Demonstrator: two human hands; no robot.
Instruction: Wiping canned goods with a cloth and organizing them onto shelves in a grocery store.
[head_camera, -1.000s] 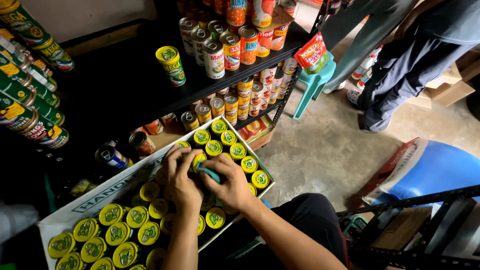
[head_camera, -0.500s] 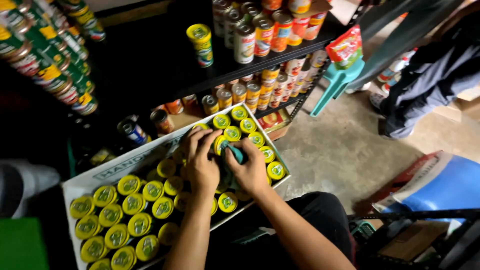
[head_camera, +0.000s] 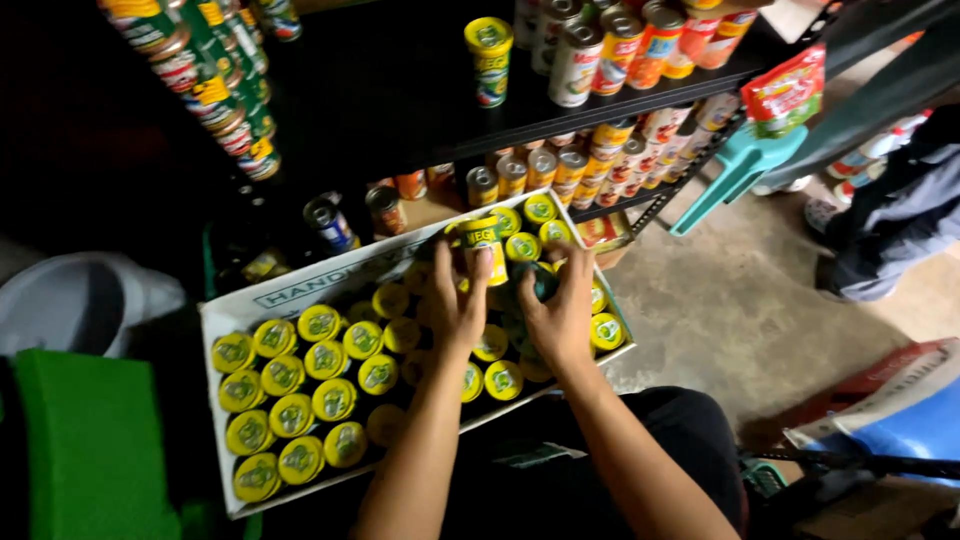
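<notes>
A white cardboard box (head_camera: 300, 282) rests across my lap, filled with several yellow-lidded green cans (head_camera: 325, 365). My left hand (head_camera: 455, 300) is closed around one yellow and green can (head_camera: 484, 246) that is raised partly out of the box. Just to its right, my right hand (head_camera: 558, 308) grips another can (head_camera: 540, 277) among the packed ones; most of that can is hidden by the fingers. Both forearms reach in from the bottom of the view.
A dark shelf unit (head_camera: 600, 95) ahead holds rows of cans, with one yellow and green can (head_camera: 488, 58) standing alone. More cans are stacked at upper left (head_camera: 205, 80). A teal stool (head_camera: 735, 170) and another person's legs (head_camera: 890, 220) are on the right, over a concrete floor.
The view has swung left. My left hand has closed on a can and lifted it partly out of the box; my right hand stays on the cans beside it.
</notes>
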